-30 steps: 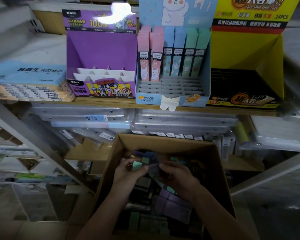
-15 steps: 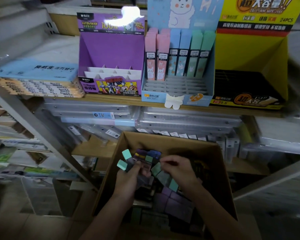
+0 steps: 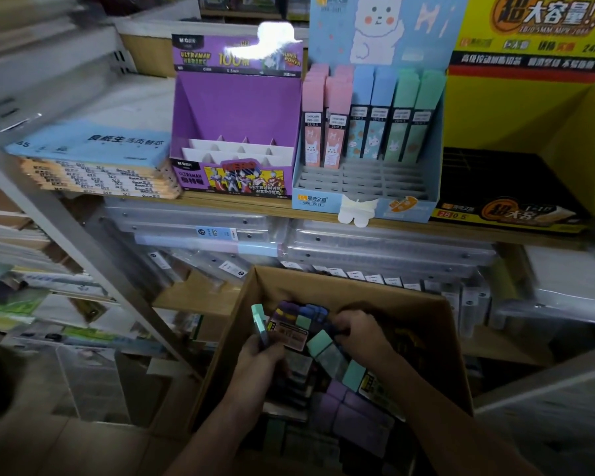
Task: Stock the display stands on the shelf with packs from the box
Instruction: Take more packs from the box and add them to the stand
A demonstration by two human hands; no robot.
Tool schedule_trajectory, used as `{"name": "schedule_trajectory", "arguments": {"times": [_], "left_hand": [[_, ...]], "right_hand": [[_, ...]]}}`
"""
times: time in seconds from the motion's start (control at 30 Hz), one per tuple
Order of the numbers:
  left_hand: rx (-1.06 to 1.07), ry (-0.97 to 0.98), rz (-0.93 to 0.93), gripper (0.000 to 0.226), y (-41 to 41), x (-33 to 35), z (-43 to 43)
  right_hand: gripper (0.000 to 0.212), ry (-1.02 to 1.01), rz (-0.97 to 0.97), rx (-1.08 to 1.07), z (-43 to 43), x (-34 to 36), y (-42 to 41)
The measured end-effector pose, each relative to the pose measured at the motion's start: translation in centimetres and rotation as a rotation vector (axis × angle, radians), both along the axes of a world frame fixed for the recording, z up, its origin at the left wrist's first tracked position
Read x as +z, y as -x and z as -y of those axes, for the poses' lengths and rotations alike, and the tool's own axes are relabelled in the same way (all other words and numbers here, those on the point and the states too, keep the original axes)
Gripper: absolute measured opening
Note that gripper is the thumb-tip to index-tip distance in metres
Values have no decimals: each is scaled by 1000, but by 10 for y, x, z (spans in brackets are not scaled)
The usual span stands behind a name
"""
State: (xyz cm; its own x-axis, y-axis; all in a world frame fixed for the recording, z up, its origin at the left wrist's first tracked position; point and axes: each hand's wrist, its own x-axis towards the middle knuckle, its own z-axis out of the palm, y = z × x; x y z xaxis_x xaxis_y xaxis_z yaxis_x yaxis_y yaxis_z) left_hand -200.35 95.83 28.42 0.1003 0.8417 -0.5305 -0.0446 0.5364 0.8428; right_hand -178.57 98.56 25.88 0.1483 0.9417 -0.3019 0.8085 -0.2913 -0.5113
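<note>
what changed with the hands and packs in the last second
The left hand has gathered packs and raised them from deep in the cardboard box; it now holds a fanned bunch near the box's rim. The right hand has moved up beside the bunch and grips packs there. The purple display stand, the blue display stand and the yellow display stand are stocked as before.
</note>
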Motion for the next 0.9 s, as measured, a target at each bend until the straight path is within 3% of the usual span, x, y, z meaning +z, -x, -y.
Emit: {"name": "schedule_trajectory", "arguments": {"times": [0.1, 0.33, 0.47, 0.57, 0.73, 0.9], "left_hand": [[17, 2, 33, 17, -3, -1, -2], [53, -24, 83, 16, -9, -3, -7], [63, -99, 51, 27, -17, 3, -7], [38, -185, 52, 17, -28, 18, -6], [-3, -209, 182, 23, -41, 50, 0], [0, -287, 223, 13, -46, 73, 5]], "right_hand": [[18, -5, -34, -46, -3, -5, -3], [18, -110, -320, -253, 9, -3, -11], [15, -143, -601, -337, 23, 23, -6], [16, -160, -717, -280, 39, 49, 6], [23, -231, -915, -211, 65, 86, 25], [22, -368, -927, -279, 79, 112, 28]]}}
